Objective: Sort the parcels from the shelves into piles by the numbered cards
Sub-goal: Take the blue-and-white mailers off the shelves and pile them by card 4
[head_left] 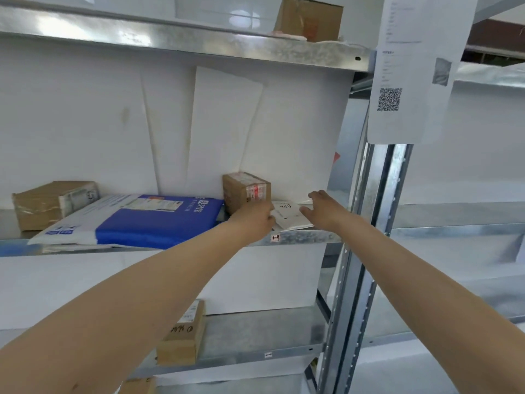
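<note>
fingers of the left hand and right hand flank a flat white parcel on the shelf edge, touching its sides; grip hidden, cannot tell. handwriting on it reads roughly "150"; the shelf tag reads "1-4".

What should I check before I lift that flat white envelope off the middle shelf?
1. Both hands at the flat white paper envelope: ok, left hand and right hand flank it.
2. Firm grip: cannot tell, fingers partly hidden.
3. Nothing stacked on it: ok.
4. Small brown cardboard box clear of the lift: not ok, it sits right beside the left hand.
5. Handwritten number readable: cannot tell, blurred.
6. Blue and white plastic mailer bag out of the way: ok.
</note>
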